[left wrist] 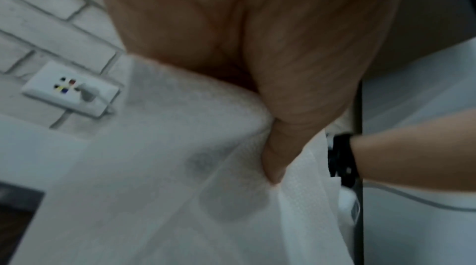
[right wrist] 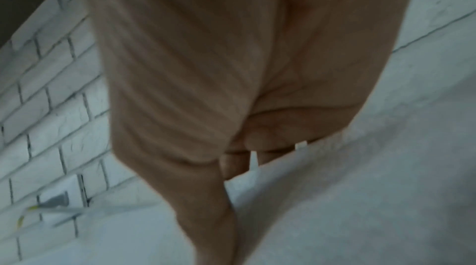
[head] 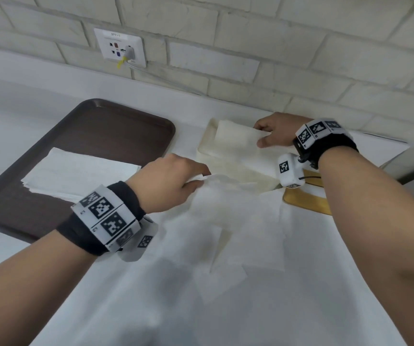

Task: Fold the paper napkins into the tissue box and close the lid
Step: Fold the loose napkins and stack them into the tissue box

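A thin white napkin [head: 238, 221] is stretched between both hands and drapes toward me over the counter. My left hand [head: 176, 178] pinches its near-left edge; in the left wrist view the thumb [left wrist: 275, 159] presses the napkin [left wrist: 159, 178] against fingers that show as shadows through it. My right hand [head: 273, 133] grips the far edge over the cream tissue box [head: 204, 147], which holds folded napkins [head: 235, 138]. In the right wrist view the fingers [right wrist: 234, 165] curl behind the napkin's edge [right wrist: 335, 198]. The wooden lid [head: 308, 202] lies flat to the right of the box.
A brown tray [head: 116, 126] at the left carries a stack of flat napkins [head: 76, 171]. The white brick wall [head: 300, 58] runs close behind the counter, with a socket plate and plugged cable [head: 122, 47].
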The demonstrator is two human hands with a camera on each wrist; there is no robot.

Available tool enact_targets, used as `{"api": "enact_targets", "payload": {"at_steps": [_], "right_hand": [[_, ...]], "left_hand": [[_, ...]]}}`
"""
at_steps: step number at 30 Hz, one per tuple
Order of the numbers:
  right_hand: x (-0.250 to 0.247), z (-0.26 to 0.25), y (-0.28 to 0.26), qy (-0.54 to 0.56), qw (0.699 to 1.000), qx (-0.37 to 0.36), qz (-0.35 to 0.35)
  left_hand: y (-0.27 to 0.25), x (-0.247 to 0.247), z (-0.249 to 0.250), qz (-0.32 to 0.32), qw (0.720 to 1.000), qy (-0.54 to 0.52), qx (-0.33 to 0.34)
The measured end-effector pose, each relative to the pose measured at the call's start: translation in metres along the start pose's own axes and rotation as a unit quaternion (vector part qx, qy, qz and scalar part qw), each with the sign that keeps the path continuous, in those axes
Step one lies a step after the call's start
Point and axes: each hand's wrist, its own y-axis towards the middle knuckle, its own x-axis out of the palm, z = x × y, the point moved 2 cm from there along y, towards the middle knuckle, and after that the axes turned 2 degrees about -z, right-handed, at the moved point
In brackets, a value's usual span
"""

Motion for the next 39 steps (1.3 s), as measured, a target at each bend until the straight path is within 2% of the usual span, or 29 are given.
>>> {"api": "enact_targets", "payload": {"at_steps": [4, 8, 10, 14, 19, 21, 24, 28, 34, 39], "right_hand": [[0.006, 0.006, 0.002, 0.000, 1.000, 0.015, 0.005], [-0.002, 0.006, 0.000, 0.014, 1.000, -0.004, 0.027], [-0.006, 0.004, -0.002, 0.031, 0.999, -0.014, 0.037], [0.003, 0.000, 0.002, 0.043, 0.998, -0.030, 0.024], [0.011, 0.002, 0.007, 0.019, 1.000, -0.009, 0.001], [0.009, 0.003, 0.010, 0.025, 0.999, -0.016, 0.012], [0.006, 0.002, 0.013, 0.064, 0.997, -0.031, 0.035], [0.011, -0.002, 0.014, 0.059, 0.997, -0.046, 0.016], [0.012, 0.000, 0.012, 0.092, 0.994, -0.049, 0.024], [0.014, -0.003, 0.010, 0.074, 0.996, -0.039, 0.013]], "left_hand": [[-0.011, -0.019, 0.014, 0.064, 0.995, -0.014, 0.077], [-0.022, -0.033, 0.029, 0.092, 0.983, -0.049, 0.153], [-0.025, -0.036, 0.035, 0.104, 0.978, -0.069, 0.169], [-0.025, -0.032, 0.031, 0.118, 0.980, -0.067, 0.148], [-0.024, -0.017, 0.019, 0.084, 0.987, -0.065, 0.120], [-0.025, -0.012, 0.017, 0.074, 0.989, -0.066, 0.113], [-0.025, -0.008, 0.017, 0.066, 0.989, -0.070, 0.111], [-0.024, -0.007, 0.019, 0.057, 0.990, -0.060, 0.112], [-0.027, -0.005, 0.018, 0.041, 0.993, -0.056, 0.101], [-0.025, -0.006, 0.020, 0.049, 0.992, -0.050, 0.104]]}}
